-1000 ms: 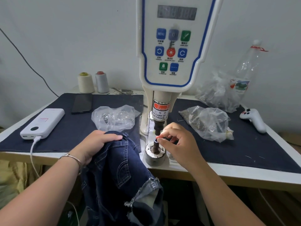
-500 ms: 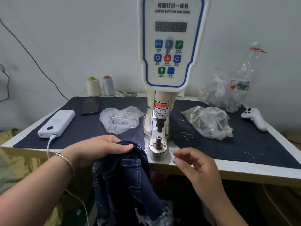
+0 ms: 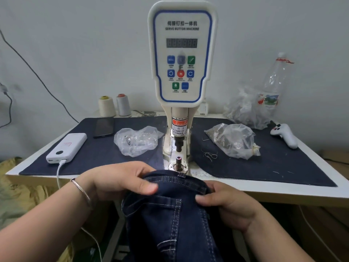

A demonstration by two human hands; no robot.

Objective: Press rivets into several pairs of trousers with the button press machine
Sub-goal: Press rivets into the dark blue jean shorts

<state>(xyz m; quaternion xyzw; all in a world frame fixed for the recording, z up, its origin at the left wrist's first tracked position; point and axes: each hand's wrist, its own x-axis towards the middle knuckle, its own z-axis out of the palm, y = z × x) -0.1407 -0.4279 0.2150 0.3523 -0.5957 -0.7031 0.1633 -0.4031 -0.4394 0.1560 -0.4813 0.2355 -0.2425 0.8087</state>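
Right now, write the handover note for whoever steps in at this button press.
Left hand: grips the jeans at the waistband, thumb on top.
Right hand: grips the same waistband from the right.
Jeans: bunched at the table's front edge, just short of the lower die post; nothing lies under the punch.
Done: a small part appears to sit on the post top.
Left: slide the waistband over the post, press, repeat for other pairs. Bags of parts sit beside the machine.
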